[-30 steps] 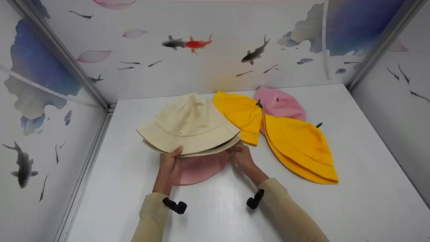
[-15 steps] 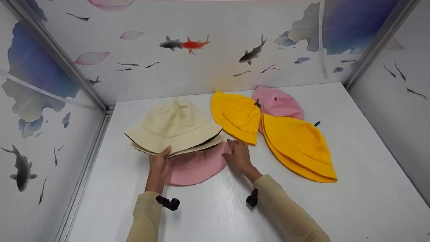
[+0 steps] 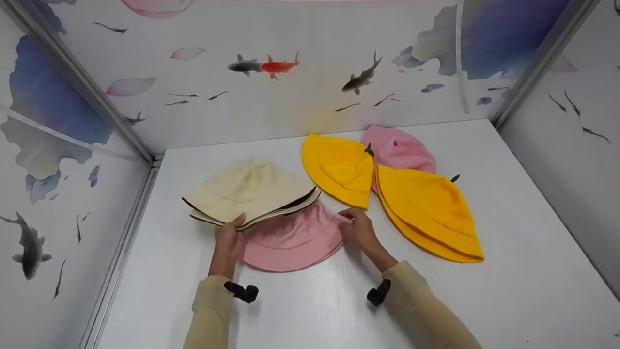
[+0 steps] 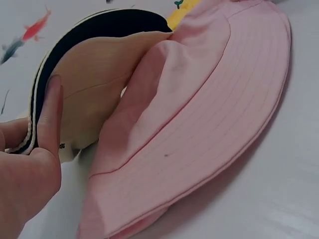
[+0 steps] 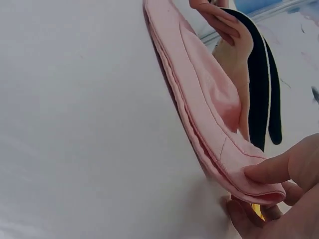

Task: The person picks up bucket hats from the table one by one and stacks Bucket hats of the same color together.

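My left hand (image 3: pixel 226 246) grips the front brim of a cream bucket hat (image 3: pixel 249 182), thumb on one side and fingers on the other. A second brim shows under the first, with dark edging. In the left wrist view, the dark-lined brim edges lie between the thumb and fingers. Beneath and in front, a pink bucket hat (image 3: pixel 290 254) lies on the table, its crown partly covered by the cream one. My right hand (image 3: pixel 363 232) pinches the pink brim at its right end. In the right wrist view, the thumb presses on top while fingers sit under the brim.
Right of the hands lie a small yellow hat (image 3: pixel 341 169) and a larger yellow hat (image 3: pixel 431 211), each with a green leaf tab. Another pink hat (image 3: pixel 404 150) lies partly behind them. Printed panels wall in the white table (image 3: pixel 310 320) at the back and sides.
My left hand has moved the cream hats left and lowered their crown, baring more of the pink hat. My right hand has come off the cream brim's side and taken the pink brim.
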{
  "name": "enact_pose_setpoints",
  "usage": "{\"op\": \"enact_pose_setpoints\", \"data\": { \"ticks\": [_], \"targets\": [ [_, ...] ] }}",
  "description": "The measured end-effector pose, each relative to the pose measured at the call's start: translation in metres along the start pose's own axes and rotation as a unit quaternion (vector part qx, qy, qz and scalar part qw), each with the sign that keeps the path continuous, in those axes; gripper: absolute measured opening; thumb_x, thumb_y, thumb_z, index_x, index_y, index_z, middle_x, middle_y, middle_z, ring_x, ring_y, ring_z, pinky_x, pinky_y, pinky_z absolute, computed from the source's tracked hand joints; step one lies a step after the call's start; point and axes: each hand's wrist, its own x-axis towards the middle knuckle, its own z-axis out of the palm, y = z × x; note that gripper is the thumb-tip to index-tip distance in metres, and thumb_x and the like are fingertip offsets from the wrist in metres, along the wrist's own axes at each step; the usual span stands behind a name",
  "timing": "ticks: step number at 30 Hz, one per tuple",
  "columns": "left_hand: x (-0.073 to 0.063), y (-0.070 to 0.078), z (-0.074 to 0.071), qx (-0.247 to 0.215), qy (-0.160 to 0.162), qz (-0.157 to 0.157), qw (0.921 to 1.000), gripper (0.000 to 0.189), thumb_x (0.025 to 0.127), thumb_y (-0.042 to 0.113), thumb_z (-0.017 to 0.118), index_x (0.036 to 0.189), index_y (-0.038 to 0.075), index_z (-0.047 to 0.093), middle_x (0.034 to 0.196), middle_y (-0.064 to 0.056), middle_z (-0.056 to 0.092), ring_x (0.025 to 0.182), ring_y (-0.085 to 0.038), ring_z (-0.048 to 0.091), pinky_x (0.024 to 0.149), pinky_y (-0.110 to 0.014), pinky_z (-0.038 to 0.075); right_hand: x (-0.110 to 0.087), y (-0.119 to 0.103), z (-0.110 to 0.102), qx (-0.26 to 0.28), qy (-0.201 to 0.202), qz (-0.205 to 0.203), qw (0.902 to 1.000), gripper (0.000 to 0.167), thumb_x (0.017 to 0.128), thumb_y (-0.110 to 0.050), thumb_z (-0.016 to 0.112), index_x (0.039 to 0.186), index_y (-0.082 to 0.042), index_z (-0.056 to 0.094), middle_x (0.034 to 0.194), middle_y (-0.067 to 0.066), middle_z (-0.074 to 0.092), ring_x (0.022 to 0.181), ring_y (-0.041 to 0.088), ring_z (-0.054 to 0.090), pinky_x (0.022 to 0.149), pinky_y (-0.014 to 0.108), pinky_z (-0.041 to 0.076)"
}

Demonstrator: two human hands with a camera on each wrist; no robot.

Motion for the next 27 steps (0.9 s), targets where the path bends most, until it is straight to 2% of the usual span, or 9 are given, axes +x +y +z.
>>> {"op": "enact_pose_setpoints", "data": {
  "ticks": [3,9,11,13,18,21,23,25,27],
  "targets": [
    [0.002,0.001,-0.002,0.026,0.007,-0.012,0.9996,0.020,0.094,-0.015,0.054,0.105,0.002,0.056,0.084,-0.002,0.074,0.080,-0.009,0.073,0.073,-0.021,0.059,-0.001,0.001,-0.009,0.001,-0.003,0.027,0.9996,0.024,0.092,-0.003,0.064,0.115,-0.004,0.071,0.118,0.015,0.068,0.094,0.024,0.057,0.080,0.033,0.052],
    [0.008,0.002,-0.003,0.077,0.030,-0.018,0.9964,0.018,0.093,-0.011,0.059,0.104,0.002,0.055,0.079,0.002,0.072,0.073,-0.004,0.069,0.063,-0.016,0.054,-0.005,0.000,-0.025,0.012,0.005,0.067,0.9977,0.027,0.094,-0.006,0.062,0.120,-0.005,0.068,0.120,0.016,0.068,0.100,0.027,0.058,0.094,0.039,0.055],
    [0.009,0.001,-0.002,0.089,0.036,-0.025,0.9951,0.017,0.094,-0.009,0.060,0.105,0.002,0.054,0.078,0.002,0.071,0.072,-0.004,0.069,0.061,-0.016,0.054,-0.008,-0.002,-0.030,0.014,0.011,0.079,0.9967,0.027,0.093,-0.006,0.062,0.120,-0.005,0.069,0.121,0.016,0.067,0.099,0.026,0.058,0.090,0.035,0.056],
    [0.009,-0.002,-0.002,0.097,0.043,-0.028,0.9940,0.018,0.093,-0.009,0.060,0.106,0.002,0.053,0.078,0.002,0.071,0.072,-0.005,0.069,0.060,-0.017,0.054,-0.011,-0.004,-0.034,0.023,0.013,0.090,0.9956,0.028,0.093,-0.006,0.063,0.121,-0.005,0.069,0.119,0.017,0.067,0.092,0.025,0.059,0.081,0.030,0.057],
    [0.008,-0.006,-0.003,0.108,0.045,-0.038,0.9924,0.019,0.093,-0.007,0.062,0.107,0.000,0.052,0.078,0.001,0.071,0.072,-0.007,0.071,0.068,-0.020,0.059,-0.022,-0.015,-0.047,0.057,0.016,0.094,0.9938,0.032,0.092,-0.008,0.063,0.124,-0.004,0.068,0.104,0.017,0.065,0.072,0.021,0.059,0.065,0.022,0.056],
    [0.006,-0.006,-0.006,0.098,0.034,-0.068,0.9923,0.020,0.099,0.003,0.058,0.117,0.001,0.052,0.087,0.001,0.072,0.084,-0.008,0.072,0.081,-0.026,0.060,-0.028,-0.022,-0.055,0.065,0.016,0.085,0.9941,0.034,0.092,-0.011,0.062,0.125,-0.004,0.067,0.100,0.015,0.063,0.070,0.020,0.057,0.064,0.022,0.056],
    [0.006,-0.006,-0.009,0.068,0.016,-0.095,0.9931,0.033,0.104,0.012,0.051,0.135,0.003,0.046,0.107,0.001,0.071,0.107,-0.012,0.068,0.099,-0.033,0.054,-0.032,-0.024,-0.059,0.065,0.013,0.079,0.9947,0.034,0.092,-0.012,0.063,0.125,-0.004,0.067,0.101,0.014,0.063,0.072,0.021,0.057,0.065,0.023,0.057],
    [0.006,-0.006,-0.011,0.041,-0.003,-0.113,0.9928,0.046,0.107,0.019,0.043,0.151,0.008,0.033,0.130,-0.002,0.060,0.131,-0.018,0.054,0.113,-0.039,0.044,-0.035,-0.026,-0.063,0.067,0.013,0.070,0.9952,0.033,0.092,-0.011,0.063,0.124,-0.005,0.068,0.102,0.014,0.064,0.074,0.021,0.057,0.065,0.024,0.057],
    [0.005,-0.006,-0.013,0.038,-0.019,-0.121,0.9918,0.053,0.109,0.022,0.036,0.158,0.009,0.020,0.143,-0.006,0.047,0.144,-0.021,0.039,0.119,-0.040,0.036,-0.038,-0.027,-0.066,0.072,0.018,0.061,0.9954,0.031,0.093,-0.010,0.064,0.122,-0.005,0.068,0.103,0.015,0.065,0.073,0.022,0.058,0.065,0.025,0.058]
  ]
}}
